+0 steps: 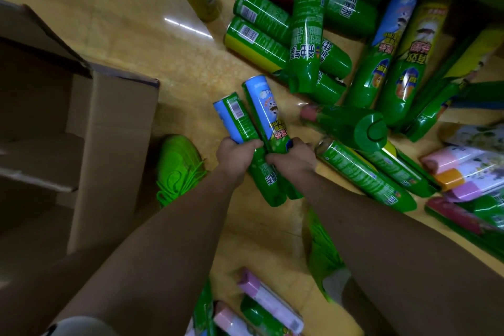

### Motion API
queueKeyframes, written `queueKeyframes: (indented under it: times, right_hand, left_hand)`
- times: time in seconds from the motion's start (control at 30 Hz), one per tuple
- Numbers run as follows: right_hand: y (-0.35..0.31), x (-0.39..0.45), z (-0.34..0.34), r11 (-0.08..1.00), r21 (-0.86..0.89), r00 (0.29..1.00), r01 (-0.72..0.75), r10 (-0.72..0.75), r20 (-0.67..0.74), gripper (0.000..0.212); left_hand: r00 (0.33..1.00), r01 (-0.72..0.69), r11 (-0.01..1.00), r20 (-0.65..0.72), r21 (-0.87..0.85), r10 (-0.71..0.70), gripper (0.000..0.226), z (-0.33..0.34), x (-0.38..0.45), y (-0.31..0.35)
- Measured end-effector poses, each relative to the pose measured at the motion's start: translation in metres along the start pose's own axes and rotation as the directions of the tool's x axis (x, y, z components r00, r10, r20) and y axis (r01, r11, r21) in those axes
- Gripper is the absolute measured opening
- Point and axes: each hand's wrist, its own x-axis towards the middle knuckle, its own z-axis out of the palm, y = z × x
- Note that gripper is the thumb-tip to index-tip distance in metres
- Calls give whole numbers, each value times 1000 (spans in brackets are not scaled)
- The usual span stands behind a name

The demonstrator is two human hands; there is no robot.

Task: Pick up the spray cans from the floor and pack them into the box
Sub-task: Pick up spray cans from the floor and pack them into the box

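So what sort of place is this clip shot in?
Probably a stockroom or packing area: dozens of spray cans heaped on a glossy tiled floor, beside an open cardboard box.

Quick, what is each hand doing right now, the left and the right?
Left hand: grips the blue-and-green can with the barcode.
Right hand: grips the blue-and-green can with the cartoon label.

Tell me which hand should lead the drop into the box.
Left, probably. The left hand grips a blue-and-green can and sits nearer the open cardboard box; the right hand, gripping its own can, is farther away.
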Motion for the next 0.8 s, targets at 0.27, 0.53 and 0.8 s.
queueKeyframes:
  times: [0.27,0.53,0.8]
  right_hand:
    - [-21,-91,-49,998,54,1000,-15,14,21,52]
    - [-70,-201,-105,994,27,994,107,-107,-3,54]
    - [-136,-306,-141,971,-24,972,237,-237,5,51]
  left_hand:
    - [998,-31,996,55,-87,36,21,-55,-95,37]
    - [997,3,949,74,-316,22,21,-123,-199,89]
    - [998,-9,869,55,-496,42,31,-216,-285,127]
